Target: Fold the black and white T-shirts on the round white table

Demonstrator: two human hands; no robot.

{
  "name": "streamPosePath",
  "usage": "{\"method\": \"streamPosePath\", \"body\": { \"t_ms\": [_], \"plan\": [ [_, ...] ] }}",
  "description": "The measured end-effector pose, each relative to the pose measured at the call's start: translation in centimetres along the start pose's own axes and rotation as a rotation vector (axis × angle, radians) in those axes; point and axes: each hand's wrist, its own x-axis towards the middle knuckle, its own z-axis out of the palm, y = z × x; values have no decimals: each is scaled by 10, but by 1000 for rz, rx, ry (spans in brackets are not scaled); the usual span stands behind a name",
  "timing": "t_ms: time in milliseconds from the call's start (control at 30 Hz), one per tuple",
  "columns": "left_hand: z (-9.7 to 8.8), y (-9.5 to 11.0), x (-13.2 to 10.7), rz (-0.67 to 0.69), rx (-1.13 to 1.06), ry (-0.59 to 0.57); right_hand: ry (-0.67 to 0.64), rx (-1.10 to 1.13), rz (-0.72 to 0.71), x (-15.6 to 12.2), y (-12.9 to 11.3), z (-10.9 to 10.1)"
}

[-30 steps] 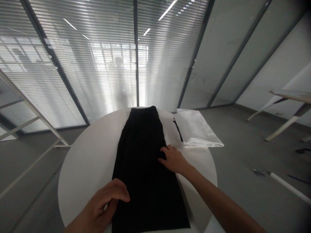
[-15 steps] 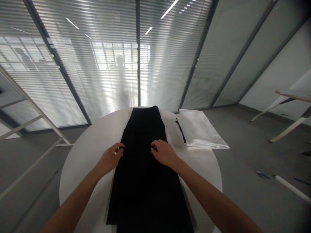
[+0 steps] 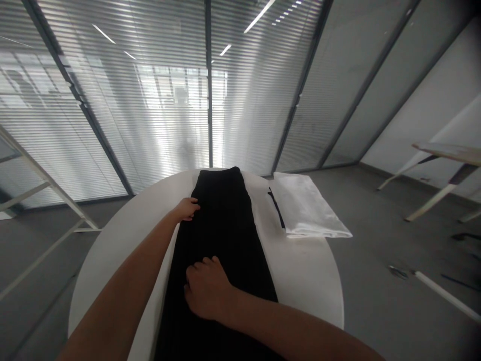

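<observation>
L hand (image 3: 186,209): fingers loosely together, touching top-left edge of black garment (image 3: 225,225), no clear grip. R hand (image 3: 208,290): fingers curled down on garment's middle, can't tell if pinching. Garment lies lengthwise between my hands on round white table (image 3: 311,286). Folded white cloth (image 3: 306,205) just right of it, black strip (image 3: 276,206) along cloth's edge.

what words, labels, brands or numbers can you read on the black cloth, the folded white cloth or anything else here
Long black garment: no readable text.
Folded white cloth: no readable text.
Thin black strip: no readable text.
Blurred square patch in the slatted glass wall: too blurred to read.
</observation>
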Motion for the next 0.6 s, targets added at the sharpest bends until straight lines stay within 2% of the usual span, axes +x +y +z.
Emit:
{"method": "streamPosePath", "body": {
  "t_ms": [200, 433, 533, 600],
  "plan": [
    [-11, -3, -4, 22, -122, -39, -110, 110, 53, 9, -2, -7],
    [-40, 20, -6, -19, -92, -59, 18, 399, -4, 9, -3, -22],
    [-49, 22, -2, 87, -111, -90, 11, 428, -46, 9, -3, -23],
    [-50, 13, 2, 141, -59, -81, -5, 442, -70, 10, -2, -19]
  ]
}}
